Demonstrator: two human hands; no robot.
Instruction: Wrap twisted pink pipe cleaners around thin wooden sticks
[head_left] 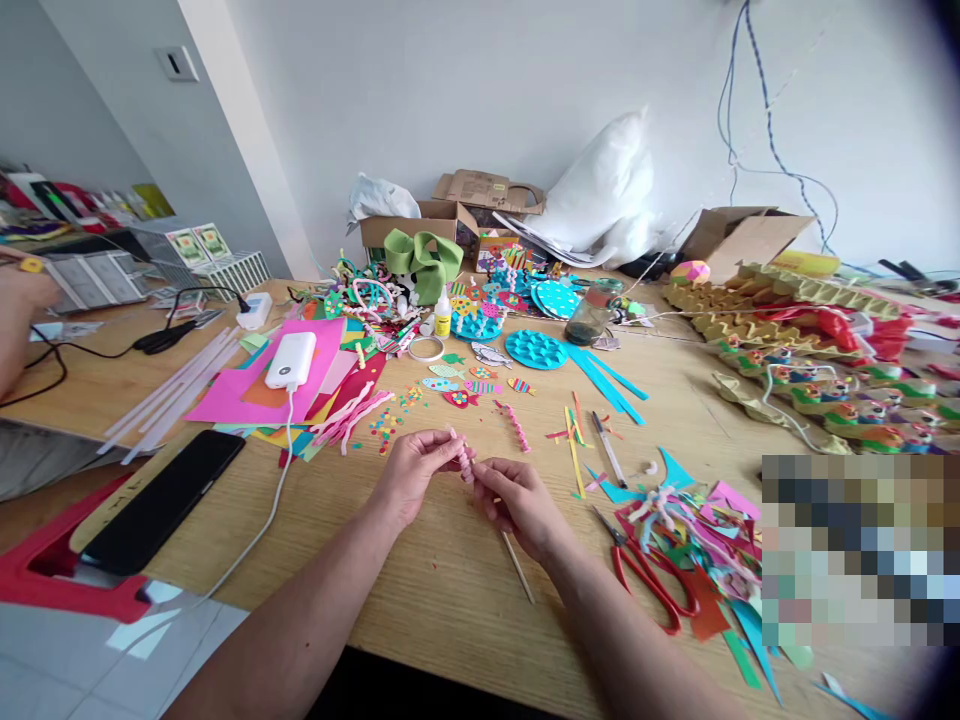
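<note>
Over the middle of the table, my left hand (416, 475) pinches a pale pink fuzzy pipe cleaner (464, 464) wound into a short spiral. My right hand (521, 503) is closed on the lower end of the same spiral. A thin wooden stick (519, 570) juts out below my right hand; whether the hand holds it is hidden. Beyond my hands lies a darker pink coiled pipe cleaner (514, 425). A bundle of straight pink pipe cleaners (352, 415) rests to the left, beside scattered small paper dots (390, 420). Patterned paper fish (480, 387) lie farther back.
Red-handled scissors (652, 580) and a heap of paper scraps (705, 540) are at right, near a pen (609, 450). A phone (165, 500) and cabled white power bank (291, 360) lie left. Behind are a glue bottle (442, 315), blue discs (536, 350) and a glass jar (595, 312).
</note>
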